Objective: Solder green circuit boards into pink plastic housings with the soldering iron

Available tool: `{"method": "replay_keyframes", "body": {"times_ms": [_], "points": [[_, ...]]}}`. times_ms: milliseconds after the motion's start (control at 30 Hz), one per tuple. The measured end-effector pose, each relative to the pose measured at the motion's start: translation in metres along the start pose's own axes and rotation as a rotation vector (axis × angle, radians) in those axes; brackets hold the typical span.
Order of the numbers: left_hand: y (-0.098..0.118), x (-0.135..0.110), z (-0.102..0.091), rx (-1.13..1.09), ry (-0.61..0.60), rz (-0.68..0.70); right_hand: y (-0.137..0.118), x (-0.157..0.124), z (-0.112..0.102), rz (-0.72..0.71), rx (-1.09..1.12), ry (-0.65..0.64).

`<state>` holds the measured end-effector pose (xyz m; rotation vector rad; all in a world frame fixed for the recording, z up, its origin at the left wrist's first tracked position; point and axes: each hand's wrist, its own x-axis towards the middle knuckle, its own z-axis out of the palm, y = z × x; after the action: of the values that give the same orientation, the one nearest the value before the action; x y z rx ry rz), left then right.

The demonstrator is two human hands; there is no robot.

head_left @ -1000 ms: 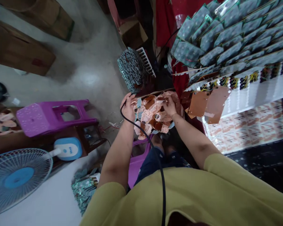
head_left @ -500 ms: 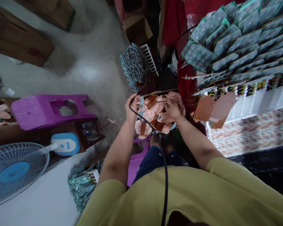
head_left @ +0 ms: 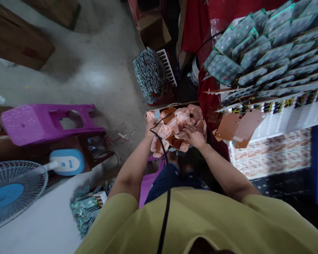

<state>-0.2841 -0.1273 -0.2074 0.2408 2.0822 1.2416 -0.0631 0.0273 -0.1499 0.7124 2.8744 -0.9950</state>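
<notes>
A box (head_left: 146, 118) is heaped with loose copper-brown circuit boards (head_left: 165, 131), several with dark round parts on them. My right hand (head_left: 194, 135) lies on the right side of the heap, palm down, its fingers stretched out over the boards. At the left side of the heap is my left hand (head_left: 151, 127), its fingers reaching onto the boards; the tips are hard to make out there. A black cable (head_left: 165, 151) runs up from my chest and crosses in front of the heap near my left hand.
Beyond the box stands a tight stack of grey-green boards (head_left: 148, 76) beside a white slotted rack (head_left: 167, 67). Rows of upright boards (head_left: 267, 53) fill the right side. On the left are a purple stool (head_left: 29, 123) and a fan (head_left: 7, 194). An open carton (head_left: 155, 33) sits farther back.
My left hand has moved down from the box's upper left corner onto the heap's left side. My right hand has shifted lower, its fingers now flatter across the boards. The view has shifted slightly.
</notes>
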Motion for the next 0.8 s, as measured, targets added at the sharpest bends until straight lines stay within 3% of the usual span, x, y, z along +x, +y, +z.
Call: {"method": "replay_keyframes", "body": {"times_ms": [133,267,500,633,800], "points": [[0.024,0.013,0.01,0.444,-0.087,0.134,0.003,0.001,0.005,-0.003,-0.024,-0.045],[0.045,0.03,0.027,0.704,-0.198,0.29,0.001,0.001,0.006,-0.003,-0.041,-0.054],[0.041,0.061,0.053,0.973,-0.337,0.334,0.002,-0.002,0.009,0.001,-0.055,-0.064],[0.046,0.06,0.044,1.017,-0.326,0.418,0.002,-0.003,0.012,0.02,-0.044,-0.071],[0.062,0.043,0.013,1.018,-0.306,0.51,0.0,-0.003,0.013,0.041,-0.025,-0.065]]}}
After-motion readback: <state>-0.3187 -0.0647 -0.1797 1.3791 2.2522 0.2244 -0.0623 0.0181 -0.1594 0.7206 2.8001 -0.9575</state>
